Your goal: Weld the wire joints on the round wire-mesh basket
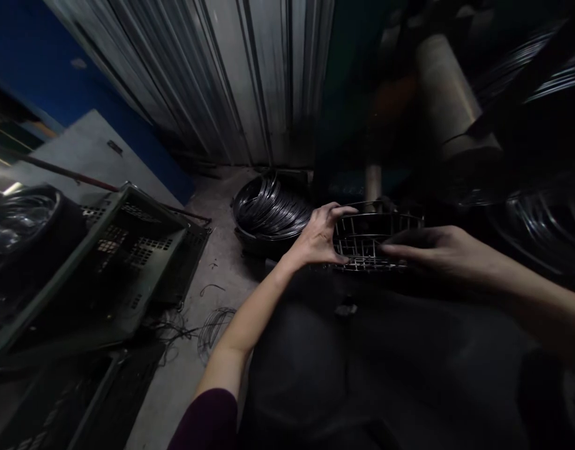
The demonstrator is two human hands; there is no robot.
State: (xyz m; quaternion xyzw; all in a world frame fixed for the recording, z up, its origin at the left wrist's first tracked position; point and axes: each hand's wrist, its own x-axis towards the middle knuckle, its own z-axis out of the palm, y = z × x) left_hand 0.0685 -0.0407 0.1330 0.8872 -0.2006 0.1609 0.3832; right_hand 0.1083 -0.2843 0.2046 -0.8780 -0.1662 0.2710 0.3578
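Observation:
A round wire basket [367, 240] with thin metal bars lies in front of me, a little above my dark-clad lap. My left hand [318, 236] grips its left side, thumb at the lower rim and fingers over the upper one. At the basket's right part is my right hand [423, 247], thumb and fingers pinched together over the bars. Whatever sits in that pinch is too dark and small to make out.
A tub of coiled black wire [273, 209] stands on the floor beyond my left hand. Plastic crates [114, 250] are stacked at the left, with loose wire [215, 328] near them. A metal cylinder [449, 87] and dark machinery rise at the right, before a corrugated wall [250, 69].

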